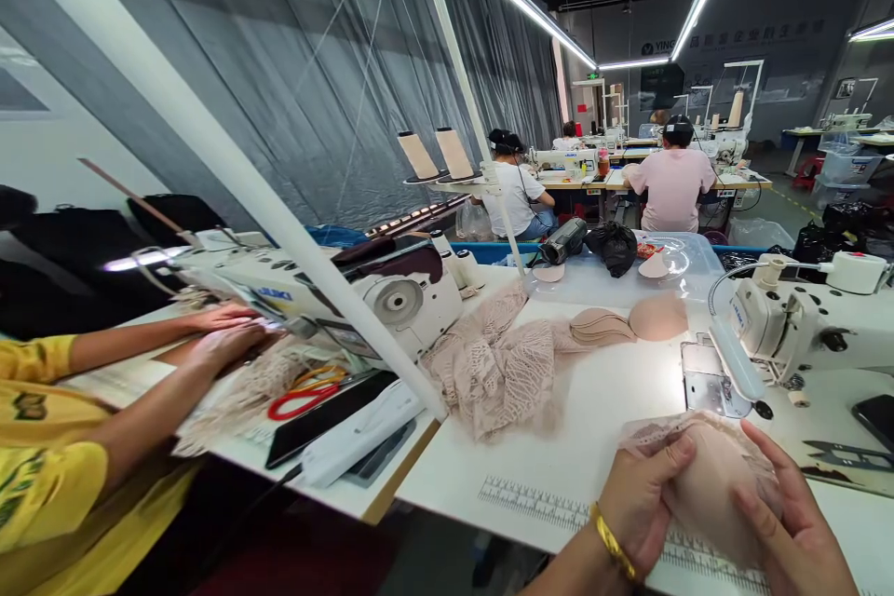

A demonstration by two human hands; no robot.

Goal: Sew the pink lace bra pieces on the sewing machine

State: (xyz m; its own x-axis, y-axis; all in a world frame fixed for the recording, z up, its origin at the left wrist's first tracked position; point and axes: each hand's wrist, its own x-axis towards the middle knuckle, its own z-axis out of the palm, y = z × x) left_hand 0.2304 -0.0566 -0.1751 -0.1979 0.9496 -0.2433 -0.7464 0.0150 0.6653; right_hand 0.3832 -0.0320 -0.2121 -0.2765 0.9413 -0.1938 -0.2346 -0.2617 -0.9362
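A beige padded bra cup (713, 489) with lace along its upper edge is held between both hands, low at the right of the head view. My left hand (643, 494) is closed on its left side, thumb pressed on the front. On the right side my right hand (800, 517) grips it, thumb on the front, with the index finger raised at the lace. Just beyond is the metal needle plate (716, 391) of a sewing machine (796, 321). Beige lace fabric (503, 368) lies heaped to the left, beside a stack of bra cups (604, 326).
A printed ruler strip (535, 498) runs along the table's front edge. Thread snips (848, 454) and a dark phone (876, 417) lie right. At left, a co-worker in a yellow shirt (52, 447) works at another machine, near red-handled scissors (304, 400). A white pole (279, 214) slants between the tables.
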